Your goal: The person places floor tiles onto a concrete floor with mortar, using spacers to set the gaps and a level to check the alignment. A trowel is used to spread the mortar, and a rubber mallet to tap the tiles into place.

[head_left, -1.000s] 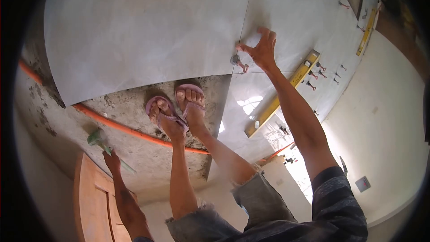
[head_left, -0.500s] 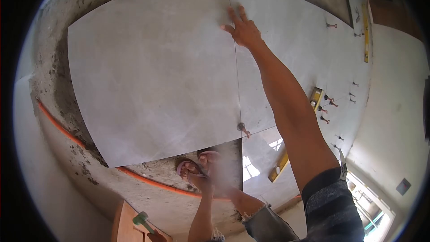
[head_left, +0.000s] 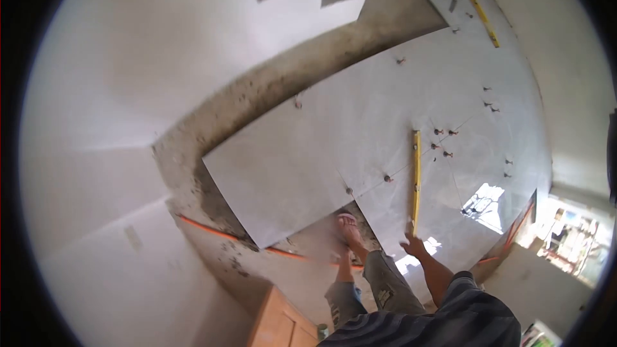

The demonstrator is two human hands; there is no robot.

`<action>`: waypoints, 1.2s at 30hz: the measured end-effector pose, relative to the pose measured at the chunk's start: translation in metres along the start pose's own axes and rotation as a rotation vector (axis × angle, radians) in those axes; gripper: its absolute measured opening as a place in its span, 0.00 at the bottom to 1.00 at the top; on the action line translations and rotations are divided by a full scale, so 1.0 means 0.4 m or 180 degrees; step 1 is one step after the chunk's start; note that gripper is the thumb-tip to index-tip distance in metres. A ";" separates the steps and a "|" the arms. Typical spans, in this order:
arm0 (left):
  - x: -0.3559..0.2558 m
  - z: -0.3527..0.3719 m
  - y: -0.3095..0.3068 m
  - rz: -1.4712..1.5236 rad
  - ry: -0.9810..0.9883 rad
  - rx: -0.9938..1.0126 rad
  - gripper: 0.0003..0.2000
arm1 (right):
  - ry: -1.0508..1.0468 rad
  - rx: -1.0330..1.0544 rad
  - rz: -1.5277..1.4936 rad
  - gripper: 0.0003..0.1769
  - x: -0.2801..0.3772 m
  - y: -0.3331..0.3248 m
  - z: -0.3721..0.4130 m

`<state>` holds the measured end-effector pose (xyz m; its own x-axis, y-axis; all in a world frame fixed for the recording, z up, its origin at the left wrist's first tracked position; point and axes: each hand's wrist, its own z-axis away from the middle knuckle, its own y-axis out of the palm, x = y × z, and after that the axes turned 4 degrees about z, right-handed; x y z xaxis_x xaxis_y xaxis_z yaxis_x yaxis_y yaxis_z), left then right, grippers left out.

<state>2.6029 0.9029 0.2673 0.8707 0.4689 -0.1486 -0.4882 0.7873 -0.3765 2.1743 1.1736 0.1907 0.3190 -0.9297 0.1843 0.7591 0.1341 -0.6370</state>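
Note:
My right hand [head_left: 414,244] is at the near end of a long yellow spirit level [head_left: 416,183], its fingers apart. The fingertips reach the level's end; whether they touch it I cannot tell. The level lies on large pale grey floor tiles [head_left: 360,122]. Several small red-handled clips stand in the tile joints, among them one [head_left: 388,178] left of the level. My left hand is out of view. A small green object [head_left: 322,331], partly hidden, shows at the bottom edge.
A second yellow level [head_left: 479,13] lies at the upper right. Rough bare floor [head_left: 257,96] borders the tiles along the wall. An orange hose [head_left: 209,227] runs along the lower left. My foot [head_left: 350,228] is beside the tile edge. A wooden cabinet [head_left: 286,321] stands at the bottom.
The view has swung and now takes in more of the room. My right hand has left the far tile joint and come down to the level. My left hand has gone out of view.

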 end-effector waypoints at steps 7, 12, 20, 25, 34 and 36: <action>-0.312 0.296 -0.223 -0.0406 0.0718 0.0515 0.12 | -0.0728 0.0688 -0.0384 0.23 -0.097 -0.058 0.490; -0.779 0.433 -0.331 -0.0314 0.0744 0.0255 0.12 | -0.0604 -0.0591 -0.1092 0.17 -0.049 -0.132 0.286; -1.413 0.295 -0.323 -0.0522 0.1458 -0.0471 0.14 | 0.0177 -0.1640 -0.4271 0.22 0.392 -0.929 0.050; -2.022 0.116 -0.234 -0.2042 0.2196 -0.0364 0.17 | -0.0562 -0.2416 -0.3873 0.21 0.612 -1.350 -0.351; -2.795 0.097 0.015 -0.1397 0.2041 0.2070 0.14 | -0.1714 -0.2185 -0.2506 0.23 0.972 -1.949 -1.026; -2.878 0.144 -0.004 -0.1664 0.2080 0.2254 0.14 | -0.1674 -0.2140 -0.1909 0.24 0.965 -2.059 -0.985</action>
<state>1.5980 0.3847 0.4915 0.7416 -0.1281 -0.6585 0.2092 0.9768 0.0455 1.4486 0.5692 0.4914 0.3233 -0.4923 0.8082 0.4536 -0.6689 -0.5889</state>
